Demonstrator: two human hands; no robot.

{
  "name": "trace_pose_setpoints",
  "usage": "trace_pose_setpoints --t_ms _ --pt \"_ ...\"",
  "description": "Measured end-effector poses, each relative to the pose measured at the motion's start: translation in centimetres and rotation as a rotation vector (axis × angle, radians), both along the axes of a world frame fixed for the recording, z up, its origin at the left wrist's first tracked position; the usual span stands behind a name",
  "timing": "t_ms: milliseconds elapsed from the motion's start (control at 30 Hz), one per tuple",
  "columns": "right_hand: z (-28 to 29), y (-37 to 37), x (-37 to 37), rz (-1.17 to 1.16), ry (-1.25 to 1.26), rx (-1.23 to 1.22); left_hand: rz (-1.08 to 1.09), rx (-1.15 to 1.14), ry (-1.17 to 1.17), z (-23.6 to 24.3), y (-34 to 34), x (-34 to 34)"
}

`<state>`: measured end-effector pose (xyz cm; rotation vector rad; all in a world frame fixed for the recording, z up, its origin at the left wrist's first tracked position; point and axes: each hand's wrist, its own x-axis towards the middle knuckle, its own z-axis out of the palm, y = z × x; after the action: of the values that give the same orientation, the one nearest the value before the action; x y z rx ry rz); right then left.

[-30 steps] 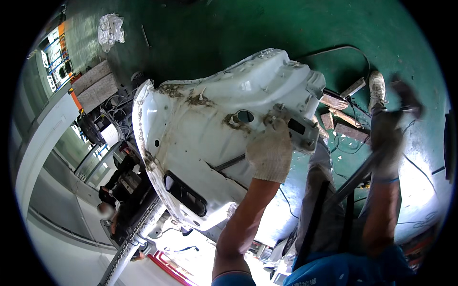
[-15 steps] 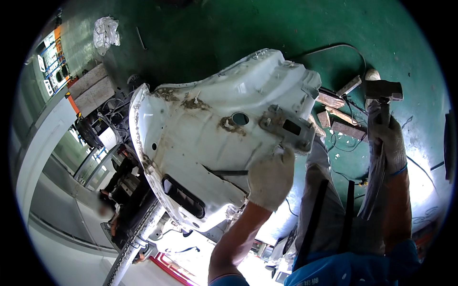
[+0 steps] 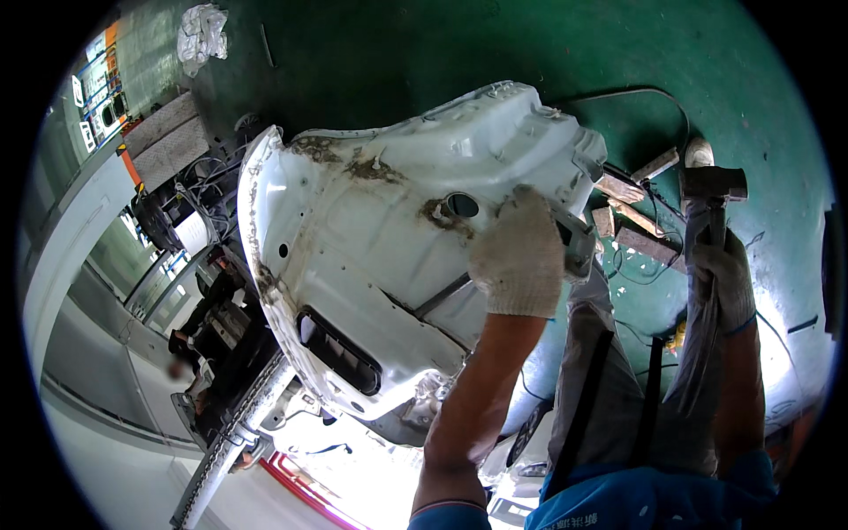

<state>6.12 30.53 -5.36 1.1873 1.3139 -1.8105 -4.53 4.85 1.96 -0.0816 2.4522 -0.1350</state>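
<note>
A large white car body panel [image 3: 344,238] with brown rust patches fills the middle. My left hand [image 3: 521,256], in a pale knitted glove, is over its right part, near a round hole. It is closed on a dark flat metal bar [image 3: 443,296], which sticks out toward the lower left beside a slit in the panel. The glove hides the rest of the bar. At the right, my right hand [image 3: 726,269], gloved too, grips the handle of a hammer [image 3: 714,184]. The heavy block head points up and is apart from the panel.
Wood blocks [image 3: 649,243] and a dark cable [image 3: 680,115] lie on the green floor beside my feet. A metal beam with a chain [image 3: 234,437] stands at the lower left. Farther left are coiled cables [image 3: 190,208]; crumpled plastic [image 3: 201,40] lies at the back.
My left hand has moved up and slightly right across the panel, and the bar now slants instead of lying nearly level. The right hand still grips the hammer in nearly the same place.
</note>
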Motion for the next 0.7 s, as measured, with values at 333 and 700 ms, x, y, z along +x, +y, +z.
trace_pose_setpoints --t_ms 333,700 --pt "3.2 7.3 -3.3 0.101 -0.096 -0.122 0.133 -0.28 -0.063 -0.2 -2.7 -0.7" --pt "6.1 15.6 -11.4 0.088 -0.043 0.182 0.229 -0.028 0.019 -0.1 -3.1 -2.5"
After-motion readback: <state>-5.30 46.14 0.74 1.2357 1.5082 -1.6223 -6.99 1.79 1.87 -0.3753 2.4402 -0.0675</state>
